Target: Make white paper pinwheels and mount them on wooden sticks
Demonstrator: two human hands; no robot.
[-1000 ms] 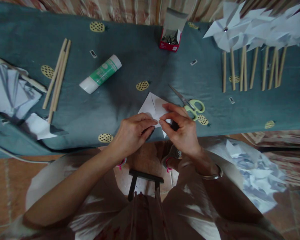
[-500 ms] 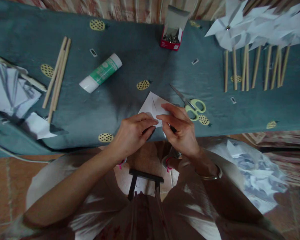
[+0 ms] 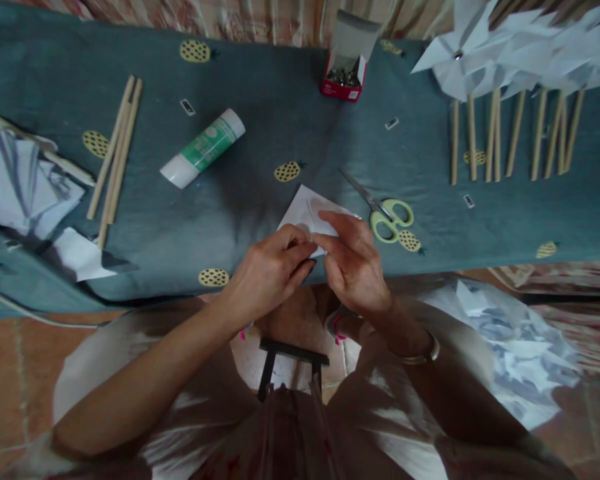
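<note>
A white sheet of paper (image 3: 300, 208) with slits cut in it lies at the table's front edge, partly hidden under both hands. My left hand (image 3: 275, 267) pinches the paper's near part between thumb and fingers. From the right, my right hand (image 3: 355, 263) has its thumb and fingers closed on the same paper, fingertips close to the left ones. Just right of the paper rest scissors (image 3: 387, 217) with pale green handles, blades apart. Whether a small part sits between the fingertips is hidden.
A red box of metal pins (image 3: 344, 80) stands open at the back. Left are a glue stick (image 3: 204, 148), wooden sticks (image 3: 114, 160) and cut papers (image 3: 25, 180). Finished paper pinwheels (image 3: 460, 57) lie at upper right. A clear bag of pinwheels (image 3: 510, 347) sits below the table's edge.
My right hand has moved slightly left, its fingertips now meeting those of my left hand over the paper. The left hand stays in nearly the same place.
</note>
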